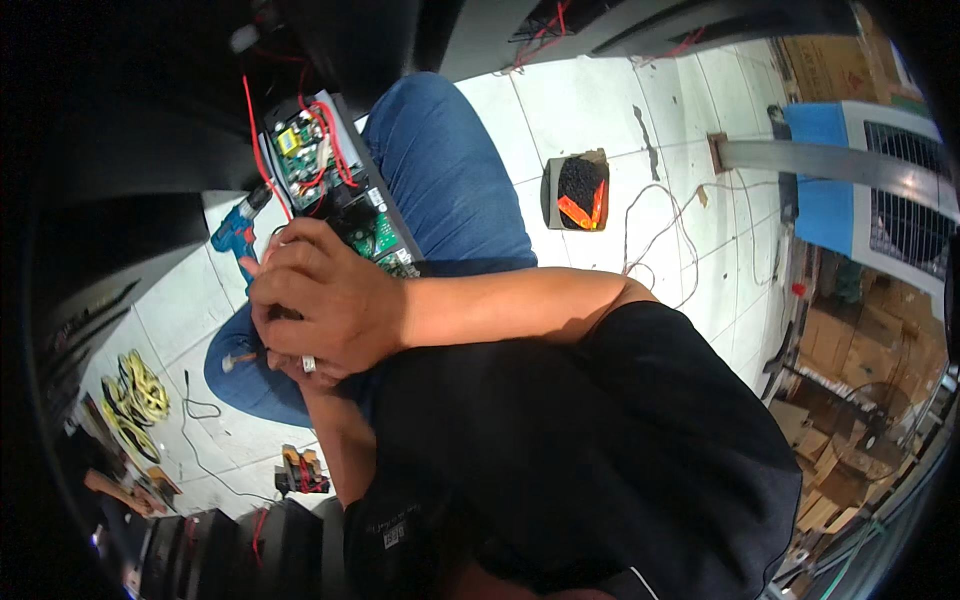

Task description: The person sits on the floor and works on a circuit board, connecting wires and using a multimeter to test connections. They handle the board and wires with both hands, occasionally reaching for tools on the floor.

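Note:
My right hand [335, 295] is closed, its fingers curled over my left hand [290, 372] just left of my lap. Most of my left hand is hidden beneath it; the visible part looks closed, and what the two hands pinch cannot be made out. A small white connector [308, 363] shows by the left hand, and another plug on a short wire [238, 358] sticks out to the left. Beyond my hands an open black case [390, 215] with green circuit boards [300, 150] leans against my leg. A red wire [262, 165] runs down toward my fingers.
A blue cordless drill [236, 238] lies left of the case. Right of my knee is a box of black screws [580, 178] with orange-red tools [574, 211]. Yellow-black cord [135, 400] lies at left, a small coil part [300, 472] below. A blue-grey unit [825, 180] stands far right.

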Available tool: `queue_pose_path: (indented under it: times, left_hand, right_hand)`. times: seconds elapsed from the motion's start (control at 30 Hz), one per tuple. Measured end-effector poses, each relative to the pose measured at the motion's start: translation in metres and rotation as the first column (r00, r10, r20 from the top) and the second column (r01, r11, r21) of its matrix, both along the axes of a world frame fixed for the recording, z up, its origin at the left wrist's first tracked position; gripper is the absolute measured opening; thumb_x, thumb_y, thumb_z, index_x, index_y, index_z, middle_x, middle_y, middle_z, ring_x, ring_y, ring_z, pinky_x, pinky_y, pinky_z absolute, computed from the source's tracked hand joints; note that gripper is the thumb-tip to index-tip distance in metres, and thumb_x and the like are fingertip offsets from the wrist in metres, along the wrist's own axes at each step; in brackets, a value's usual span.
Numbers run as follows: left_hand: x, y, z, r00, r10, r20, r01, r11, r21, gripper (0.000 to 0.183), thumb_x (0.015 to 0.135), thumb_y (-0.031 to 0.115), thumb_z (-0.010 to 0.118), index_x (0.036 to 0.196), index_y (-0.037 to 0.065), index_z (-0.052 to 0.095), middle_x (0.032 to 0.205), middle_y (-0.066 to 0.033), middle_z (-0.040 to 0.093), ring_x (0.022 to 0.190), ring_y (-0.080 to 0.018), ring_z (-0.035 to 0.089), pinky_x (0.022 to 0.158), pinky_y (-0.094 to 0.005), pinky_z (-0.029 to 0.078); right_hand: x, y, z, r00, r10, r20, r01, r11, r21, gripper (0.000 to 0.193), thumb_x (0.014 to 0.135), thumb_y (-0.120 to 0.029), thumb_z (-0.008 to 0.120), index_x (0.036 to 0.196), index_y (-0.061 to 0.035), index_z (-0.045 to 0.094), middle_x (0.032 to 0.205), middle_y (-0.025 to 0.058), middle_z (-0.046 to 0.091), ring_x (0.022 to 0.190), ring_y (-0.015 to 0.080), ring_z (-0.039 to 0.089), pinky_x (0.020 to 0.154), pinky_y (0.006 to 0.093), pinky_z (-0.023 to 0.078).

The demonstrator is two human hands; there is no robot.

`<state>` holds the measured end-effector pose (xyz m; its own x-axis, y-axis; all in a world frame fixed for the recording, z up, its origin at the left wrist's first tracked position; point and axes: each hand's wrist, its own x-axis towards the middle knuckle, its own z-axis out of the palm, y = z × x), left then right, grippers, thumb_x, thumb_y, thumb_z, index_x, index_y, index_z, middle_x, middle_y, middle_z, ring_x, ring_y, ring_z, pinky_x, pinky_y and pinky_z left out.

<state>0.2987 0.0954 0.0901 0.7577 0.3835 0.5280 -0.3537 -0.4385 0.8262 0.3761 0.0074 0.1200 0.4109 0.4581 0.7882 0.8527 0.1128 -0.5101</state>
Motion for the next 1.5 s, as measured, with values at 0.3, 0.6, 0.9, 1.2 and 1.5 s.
queue_pose_path:
  times: [0.3, 0.6, 0.9, 1.2, 1.5]
  left_hand:
    - [0.028, -0.011, -0.004, 0.956, -0.052, -0.288, 0.084, 0.992, 0.099, 0.025, 0.099, 0.023, 0.050, 0.098, -0.001, 0.056, 0.099, -0.0135, 0.059, 0.096, -0.0253, 0.058, 0.086, -0.0332, 0.045]
    - [0.054, -0.038, 0.008, 0.933, -0.125, -0.339, 0.043, 0.970, -0.239, 0.020, 0.100, 0.019, 0.048, 0.106, 0.001, 0.052, 0.087, -0.0058, 0.057, 0.077, -0.0124, 0.052, 0.071, -0.0259, 0.043]
    - [0.052, -0.012, -0.002, 0.975, -0.082, -0.208, -0.028, 0.878, -0.478, 0.018, 0.100, 0.015, 0.048, 0.110, 0.000, 0.051, 0.090, -0.0044, 0.057, 0.075, -0.0083, 0.051, 0.069, -0.0230, 0.043]
    - [0.064, -0.013, 0.000, 0.950, -0.127, -0.284, -0.034, 0.866, -0.499, 0.025, 0.100, 0.019, 0.049, 0.118, 0.002, 0.053, 0.078, 0.0015, 0.052, 0.070, -0.0048, 0.046, 0.065, -0.0214, 0.040]
    - [0.059, -0.016, -0.016, 0.948, -0.272, -0.163, 0.110, 0.765, -0.635, 0.021, 0.100, 0.012, 0.048, 0.115, -0.003, 0.051, 0.085, -0.0093, 0.062, 0.074, -0.0131, 0.056, 0.070, -0.0271, 0.046]
  right_hand:
    - [0.045, -0.097, -0.013, 0.935, 0.055, -0.350, -0.130, 0.972, -0.194, 0.053, 0.075, -0.032, 0.075, 0.118, -0.0048, 0.059, 0.123, 0.0138, 0.055, 0.111, 0.0344, 0.052, 0.095, 0.0416, 0.042]
    - [0.109, -0.329, -0.184, 0.681, -0.730, 0.054, -0.155, -0.216, -0.964, 0.038, 0.082, -0.035, 0.066, 0.104, -0.0041, 0.065, 0.118, 0.0174, 0.060, 0.107, 0.0323, 0.061, 0.086, 0.0460, 0.051]
    - [0.084, -0.378, -0.229, 0.704, -0.710, 0.017, -0.118, -0.140, -0.983, 0.046, 0.093, -0.042, 0.049, 0.089, -0.0015, 0.070, 0.092, 0.0227, 0.068, 0.090, 0.0391, 0.066, 0.075, 0.0482, 0.053]
    - [0.135, -0.375, -0.163, 0.821, -0.559, -0.119, -0.119, 0.037, -0.992, 0.020, 0.082, -0.022, 0.062, 0.092, -0.0056, 0.067, 0.086, 0.0208, 0.067, 0.081, 0.0387, 0.066, 0.070, 0.0453, 0.052]
    - [0.154, -0.345, -0.106, -0.053, -0.283, -0.958, 0.033, 0.958, -0.285, 0.019, 0.090, -0.021, 0.057, 0.093, -0.0023, 0.061, 0.080, 0.0110, 0.065, 0.063, 0.0184, 0.062, 0.054, 0.0285, 0.044]
